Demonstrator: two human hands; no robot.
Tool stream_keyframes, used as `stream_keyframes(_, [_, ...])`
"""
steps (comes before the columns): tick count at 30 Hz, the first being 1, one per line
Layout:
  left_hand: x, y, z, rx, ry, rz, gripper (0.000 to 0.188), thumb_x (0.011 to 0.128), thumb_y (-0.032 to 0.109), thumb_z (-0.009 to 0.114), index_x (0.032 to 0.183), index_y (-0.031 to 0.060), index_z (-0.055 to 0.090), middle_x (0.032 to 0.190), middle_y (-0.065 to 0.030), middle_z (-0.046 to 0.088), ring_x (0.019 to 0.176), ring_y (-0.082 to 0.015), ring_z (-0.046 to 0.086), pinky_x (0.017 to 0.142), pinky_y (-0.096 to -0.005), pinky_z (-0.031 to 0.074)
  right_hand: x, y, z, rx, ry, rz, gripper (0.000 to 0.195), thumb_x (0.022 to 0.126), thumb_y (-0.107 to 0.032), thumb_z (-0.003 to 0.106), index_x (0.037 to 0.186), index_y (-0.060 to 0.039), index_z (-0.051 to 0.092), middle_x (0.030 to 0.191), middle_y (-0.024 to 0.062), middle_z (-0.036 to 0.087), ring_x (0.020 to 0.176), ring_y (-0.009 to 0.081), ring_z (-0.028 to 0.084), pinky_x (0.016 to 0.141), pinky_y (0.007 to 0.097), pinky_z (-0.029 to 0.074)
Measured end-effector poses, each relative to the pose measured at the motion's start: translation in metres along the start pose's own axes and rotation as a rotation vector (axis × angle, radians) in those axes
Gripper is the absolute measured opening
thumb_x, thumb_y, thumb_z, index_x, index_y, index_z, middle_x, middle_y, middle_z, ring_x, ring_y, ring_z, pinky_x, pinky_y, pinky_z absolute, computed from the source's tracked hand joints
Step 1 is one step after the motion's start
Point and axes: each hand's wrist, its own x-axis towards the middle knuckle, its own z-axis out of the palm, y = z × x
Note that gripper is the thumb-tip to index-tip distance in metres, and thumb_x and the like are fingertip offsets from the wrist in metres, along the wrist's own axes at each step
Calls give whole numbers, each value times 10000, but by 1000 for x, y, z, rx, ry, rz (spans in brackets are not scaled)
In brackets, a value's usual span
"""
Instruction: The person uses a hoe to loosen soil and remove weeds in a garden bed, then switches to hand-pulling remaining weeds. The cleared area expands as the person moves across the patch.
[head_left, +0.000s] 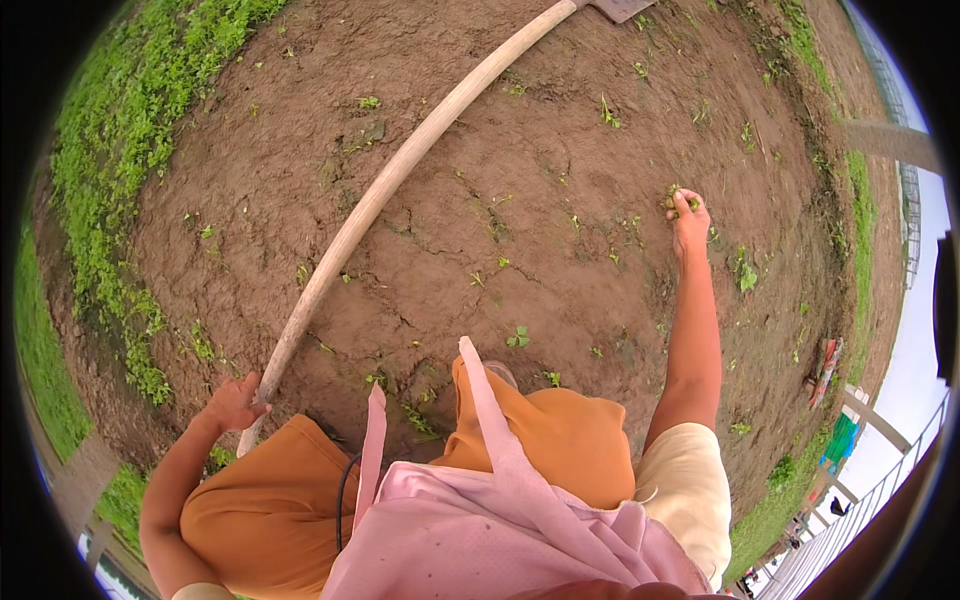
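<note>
My left hand (237, 403) rests on the lower end of a long wooden handle (390, 176), beside my bent left knee. The handle runs up across the soil to a metal blade (621, 7) at the top edge, only partly in view; it looks like a hoe. Out to the right, over the soil, my right hand (690, 215) is closed on a small clump of green weeds (673, 196). Small green seedlings or weeds (519, 337) dot the brown, cracked soil (480, 225) between my hands.
Dense low green plants (127, 165) line the left side. A grassy strip (862, 247) curves along the right. A red and white object (826, 371) lies at the right edge of the soil, with posts (877, 420) and railings beyond.
</note>
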Motion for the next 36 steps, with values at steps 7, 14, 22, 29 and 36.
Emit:
stream_keyframes(7, [14, -4, 19, -169, -36, 11, 445, 841, 332, 655, 1092, 45, 425, 910, -204, 655, 895, -423, 625, 775, -471, 496, 56, -44, 166, -829, 152, -394, 172, 881, -176, 670, 1029, -90, 668, 771, 28, 597, 700, 101, 560, 614, 276, 489])
stream_keyframes(14, [2, 8, 25, -117, -21, -44, 443, 830, 311, 663, 1122, 68, 437, 985, -172, 645, 933, -402, 622, 791, -465, 500, 42, -50, 205, -400, -365, -54, 225, 833, -163, 694, 1004, -57, 592, 777, 56, 598, 734, 191, 559, 711, 345, 477])
stream_keyframes(22, [6, -1, 22, -162, 18, -6, 395, 826, 313, 665, 1091, 74, 497, 993, -150, 653, 928, -370, 632, 782, -449, 505, 17, -42, 271, -749, -264, -895, 217, 807, -195, 719, 979, -81, 654, 851, 93, 636, 797, 220, 614, 756, 353, 488])
stream_keyframes(29, [-16, -3, 12, -275, 101, -20, 290, 835, 253, 649, 1038, 73, 545, 962, -131, 665, 906, -334, 643, 786, -422, 514, -13, -81, 318, 121, -565, -178, 115, 910, -77, 613, 1023, -58, 619, 867, 29, 628, 788, 115, 602, 657, 246, 469])
stream_keyframes(36, [-54, -14, 23, -238, 193, -118, 293, 821, 227, 648, 1041, 57, 554, 941, -138, 645, 927, -351, 624, 805, -443, 501, -73, -81, 447, -648, -807, -827, 180, 818, -155, 698, 997, -131, 702, 956, 140, 631, 916, 291, 619, 811, 383, 488])
